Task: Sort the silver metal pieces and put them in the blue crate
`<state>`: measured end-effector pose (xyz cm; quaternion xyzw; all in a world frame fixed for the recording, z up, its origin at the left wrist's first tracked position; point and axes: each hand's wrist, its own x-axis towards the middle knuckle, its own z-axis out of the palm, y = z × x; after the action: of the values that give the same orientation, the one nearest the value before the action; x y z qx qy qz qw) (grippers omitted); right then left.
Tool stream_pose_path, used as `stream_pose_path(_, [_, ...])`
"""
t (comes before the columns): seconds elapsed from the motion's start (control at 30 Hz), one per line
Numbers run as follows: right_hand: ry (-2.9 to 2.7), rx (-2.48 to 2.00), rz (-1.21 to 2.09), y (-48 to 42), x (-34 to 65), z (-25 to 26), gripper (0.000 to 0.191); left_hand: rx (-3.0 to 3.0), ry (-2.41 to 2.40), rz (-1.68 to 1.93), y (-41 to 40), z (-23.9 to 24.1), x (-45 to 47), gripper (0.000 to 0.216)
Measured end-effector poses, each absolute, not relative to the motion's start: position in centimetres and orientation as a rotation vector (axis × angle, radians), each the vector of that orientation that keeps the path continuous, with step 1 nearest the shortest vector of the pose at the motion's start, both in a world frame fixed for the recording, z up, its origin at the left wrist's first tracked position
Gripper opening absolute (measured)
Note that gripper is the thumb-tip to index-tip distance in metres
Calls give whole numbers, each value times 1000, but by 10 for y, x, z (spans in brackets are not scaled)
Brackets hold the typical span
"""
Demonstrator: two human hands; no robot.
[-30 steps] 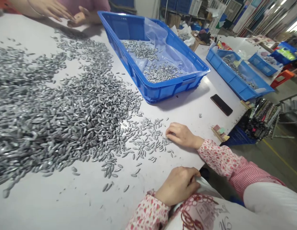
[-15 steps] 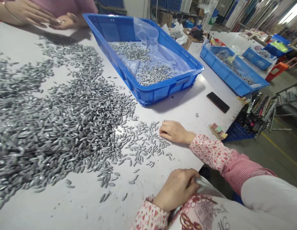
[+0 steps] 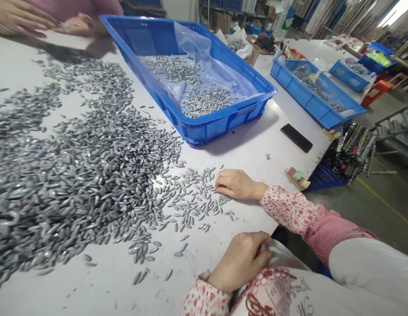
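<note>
- Silver beads (image 3: 92,175) lay in a broad heap across the left of the frame on the white counter (image 3: 220,250), thinning to scattered strays toward the center and bottom.
- Right hand (image 3: 238,184) rested open on the counter at center right, fingers loosely curled, just beside the heap's thin edge, gripping nothing visible.
- Left hand (image 3: 240,263) was closed at bottom center, gripping a fold of white apron (image 3: 289,289) near the counter's edge.
- Pink floral sleeves (image 3: 289,208) covered both forearms.
- Blue crate (image 3: 223,127), lined with clear plastic (image 3: 190,44), sat at upper center, holding two smaller piles of beads.
- Phone (image 3: 296,138) lay on the counter right of that crate.
- Second crate (image 3: 305,94), also blue, held more beads at upper right.
- Co-worker's hands (image 3: 21,17) lay at upper left, across the counter near the top edge of the frame.
</note>
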<state>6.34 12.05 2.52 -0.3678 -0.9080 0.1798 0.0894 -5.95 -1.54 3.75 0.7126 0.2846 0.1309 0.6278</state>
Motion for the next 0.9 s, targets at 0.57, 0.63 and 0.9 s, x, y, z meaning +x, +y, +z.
stream_pose_path(0.57, [-2790, -965, 643, 99, 97, 30, 15, 1643, 674, 256, -16, 39, -59, 26])
stream_pose_path(0.63, [-2763, -992, 654, 99, 97, 30, 14, 1645, 679, 252, -16, 38, -59, 26])
stream_pose_path(0.9, [-2817, -915, 467, 99, 102, 31, 15, 1644, 681, 264, -16, 38, -57, 25])
